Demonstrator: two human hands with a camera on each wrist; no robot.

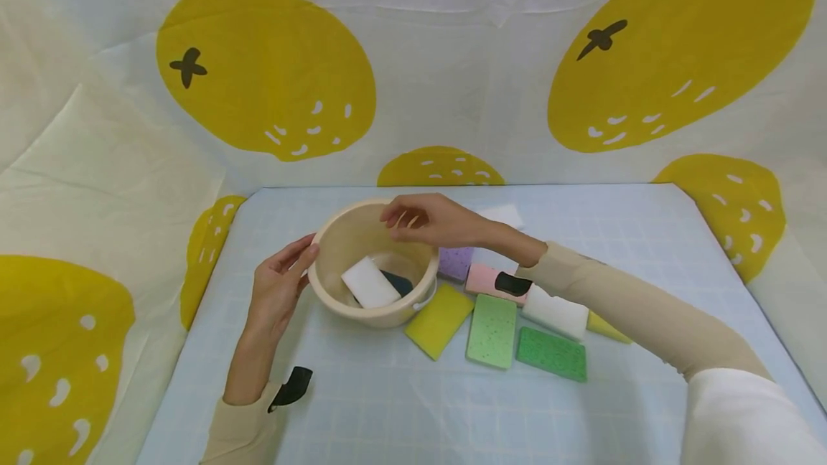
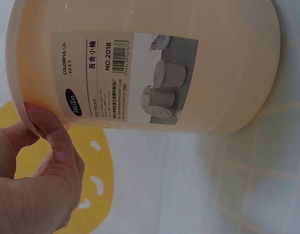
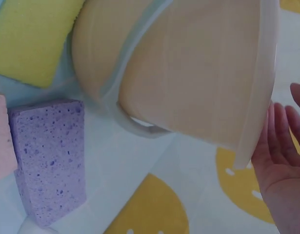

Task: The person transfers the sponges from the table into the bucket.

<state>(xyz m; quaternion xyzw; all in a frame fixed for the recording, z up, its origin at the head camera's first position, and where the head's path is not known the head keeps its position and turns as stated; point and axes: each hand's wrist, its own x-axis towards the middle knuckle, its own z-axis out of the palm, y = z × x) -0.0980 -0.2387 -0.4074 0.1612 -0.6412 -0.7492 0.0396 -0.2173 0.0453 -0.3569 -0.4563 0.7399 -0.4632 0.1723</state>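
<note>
A cream plastic bucket [image 1: 381, 319] stands upright on the table, with a white block [image 1: 370, 283] and a dark piece [image 1: 397, 283] lying inside. My left hand [image 1: 274, 285] pinches the bucket's rim at its left side; thumb and fingers meet around the edge in the left wrist view. My right hand [image 1: 439, 221] is at the far right of the rim, fingers loosely bent over the bucket's mouth and holding nothing. In the right wrist view a purple sponge [image 3: 52, 156] lies beside the bucket's pale handle [image 3: 128, 58].
Right of the bucket lie a yellow sponge [image 1: 439, 321], a light green sponge [image 1: 492, 332], a dark green sponge [image 1: 552, 354], a pink sponge [image 1: 479, 278] and a white block [image 1: 555, 312]. Another yellow piece [image 1: 610, 330] is partly under my right sleeve. A fruit-printed cloth [image 1: 452, 77] hangs behind.
</note>
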